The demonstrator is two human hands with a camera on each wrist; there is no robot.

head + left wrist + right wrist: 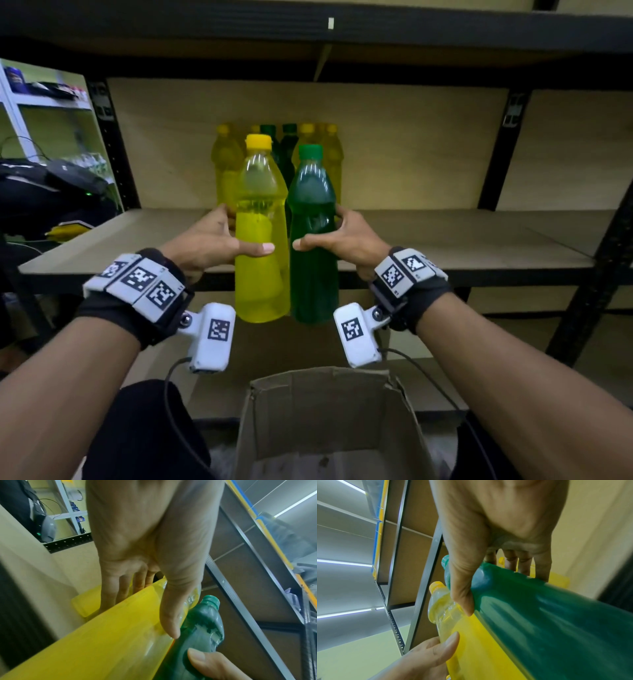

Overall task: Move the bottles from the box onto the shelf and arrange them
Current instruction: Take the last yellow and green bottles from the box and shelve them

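Yellow and green are travelling together: we are gripping the yellow bottle (262, 236) in our left hand (209, 240) and the green bottle (313, 240) in our right hand (346, 240), fingers and thumbs curled round their middles, both upright, side by side and apparently touching. We are carrying them from above the box (329, 421) toward the shelf (462, 236). Next, we judge, we should be setting them down just in front of the standing bottles (329, 154) without knocking them.
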